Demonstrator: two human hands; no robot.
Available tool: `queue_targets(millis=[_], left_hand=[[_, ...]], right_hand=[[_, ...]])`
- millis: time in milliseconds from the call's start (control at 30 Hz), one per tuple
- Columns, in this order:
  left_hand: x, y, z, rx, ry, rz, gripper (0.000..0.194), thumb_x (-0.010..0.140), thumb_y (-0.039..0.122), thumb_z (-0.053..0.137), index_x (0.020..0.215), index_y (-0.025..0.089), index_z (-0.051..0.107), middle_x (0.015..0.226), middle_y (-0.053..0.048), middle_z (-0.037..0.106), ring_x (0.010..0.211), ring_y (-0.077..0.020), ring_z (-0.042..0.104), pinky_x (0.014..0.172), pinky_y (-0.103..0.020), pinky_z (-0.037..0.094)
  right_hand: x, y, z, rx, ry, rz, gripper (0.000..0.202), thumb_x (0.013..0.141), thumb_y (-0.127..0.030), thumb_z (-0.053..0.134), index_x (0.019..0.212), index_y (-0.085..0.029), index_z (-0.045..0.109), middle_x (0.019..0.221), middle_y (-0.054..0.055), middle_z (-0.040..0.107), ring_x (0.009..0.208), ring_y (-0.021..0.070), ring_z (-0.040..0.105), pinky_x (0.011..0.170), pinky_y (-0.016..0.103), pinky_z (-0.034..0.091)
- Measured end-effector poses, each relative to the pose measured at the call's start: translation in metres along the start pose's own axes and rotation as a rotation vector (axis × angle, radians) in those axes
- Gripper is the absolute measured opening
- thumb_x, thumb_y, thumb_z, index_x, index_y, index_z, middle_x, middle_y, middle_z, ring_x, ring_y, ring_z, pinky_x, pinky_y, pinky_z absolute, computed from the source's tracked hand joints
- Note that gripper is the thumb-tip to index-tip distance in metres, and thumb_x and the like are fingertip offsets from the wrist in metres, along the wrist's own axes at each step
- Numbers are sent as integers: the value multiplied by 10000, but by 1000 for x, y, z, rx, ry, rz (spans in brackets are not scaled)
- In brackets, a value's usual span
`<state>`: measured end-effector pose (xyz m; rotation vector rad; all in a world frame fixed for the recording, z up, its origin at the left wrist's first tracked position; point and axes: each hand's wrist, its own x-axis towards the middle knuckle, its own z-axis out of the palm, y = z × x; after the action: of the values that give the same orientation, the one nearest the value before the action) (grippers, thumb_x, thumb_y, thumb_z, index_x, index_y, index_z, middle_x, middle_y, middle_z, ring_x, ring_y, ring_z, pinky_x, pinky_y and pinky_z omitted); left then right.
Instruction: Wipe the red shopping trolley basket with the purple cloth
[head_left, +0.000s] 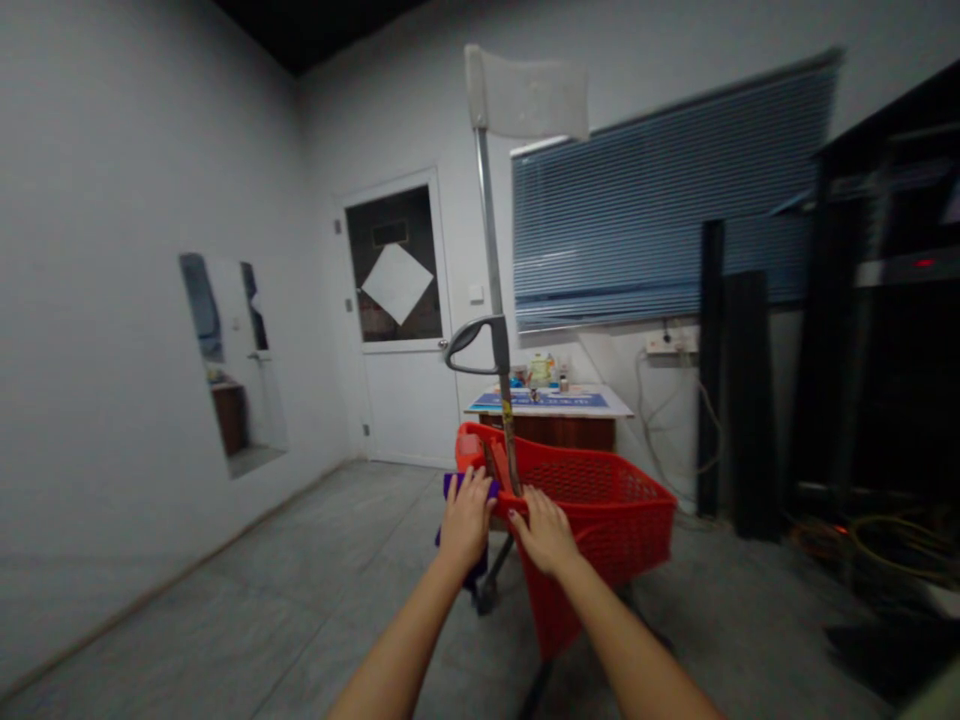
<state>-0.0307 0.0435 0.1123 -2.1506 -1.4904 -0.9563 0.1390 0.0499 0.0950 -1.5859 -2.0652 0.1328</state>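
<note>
A red plastic shopping cart with perforated basket walls stands in front of me. My left hand lies over a purple part at the cart's near left side, its fingers bent across the top. Beside it, my right hand grips the red near rim, thumb on my side and fingertips over the edge. Between and just beyond the hands, a metal pole rises nearly upright from the cart. It carries a grey loop handle midway and a white curved plate at the top. Its lower end is hidden.
Behind the cart is a table with bottles and small items. A white door and a wall mirror are to the left. Dark panels and coiled cables occupy the right. Concrete floor extends at left.
</note>
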Motion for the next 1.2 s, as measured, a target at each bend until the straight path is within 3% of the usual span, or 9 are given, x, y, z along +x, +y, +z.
queue_targets(millis=[200, 367, 433, 567, 800, 1000, 1200], left_hand=[[3, 5, 1, 33, 48, -216, 369, 977, 238, 332, 1285, 199, 533, 1378, -104, 545, 1352, -259, 395, 1141, -572, 202], [-3, 7, 6, 60, 15, 7, 368, 950, 226, 411, 1300, 232, 524, 1445, -74, 477, 1404, -248, 304, 1163, -526, 192], [0, 2, 2, 67, -1, -14, 358, 955, 239, 406, 1291, 234, 531, 1418, -73, 509, 1387, -251, 340, 1163, -532, 190], [5, 1, 1, 87, 42, -206, 365, 972, 242, 338, 1270, 193, 545, 1352, -110, 569, 1334, -280, 420, 1137, -587, 205], [-3, 10, 1, 63, -8, 35, 350, 949, 240, 415, 1276, 236, 541, 1417, -73, 510, 1398, -249, 318, 1166, -520, 191], [-1, 6, 7, 91, 91, -153, 379, 961, 237, 356, 1301, 216, 522, 1406, -94, 519, 1372, -269, 362, 1140, -564, 226], [-7, 5, 15, 66, 47, 8, 376, 943, 212, 410, 1305, 239, 510, 1445, -62, 479, 1413, -246, 284, 1159, -541, 210]], right_hand=[[-2, -3, 1, 26, 16, -5, 652, 954, -505, 279, 1466, -103, 308, 1521, 109, 314, 1412, 229, 251, 1146, 402, 182], [-2, -4, 1, 26, 23, -1, 608, 962, -477, 266, 1462, -137, 328, 1509, 104, 341, 1404, 216, 271, 1143, 411, 185], [-1, -4, 1, 28, 16, 6, 596, 963, -475, 265, 1462, -155, 334, 1506, 101, 349, 1402, 213, 277, 1142, 415, 184], [0, -5, 2, 25, 19, 16, 603, 960, -474, 266, 1466, -151, 323, 1510, 97, 343, 1403, 212, 273, 1140, 413, 190], [-1, -6, 1, 23, 4, 23, 598, 963, -473, 257, 1471, -162, 310, 1519, 87, 326, 1404, 205, 268, 1143, 415, 174], [0, -5, 5, 23, 30, 27, 591, 959, -465, 275, 1467, -168, 323, 1510, 96, 344, 1401, 209, 279, 1137, 407, 185], [-2, -3, 3, 34, 55, 12, 569, 962, -465, 264, 1453, -194, 356, 1484, 89, 393, 1379, 208, 323, 1110, 405, 237]])
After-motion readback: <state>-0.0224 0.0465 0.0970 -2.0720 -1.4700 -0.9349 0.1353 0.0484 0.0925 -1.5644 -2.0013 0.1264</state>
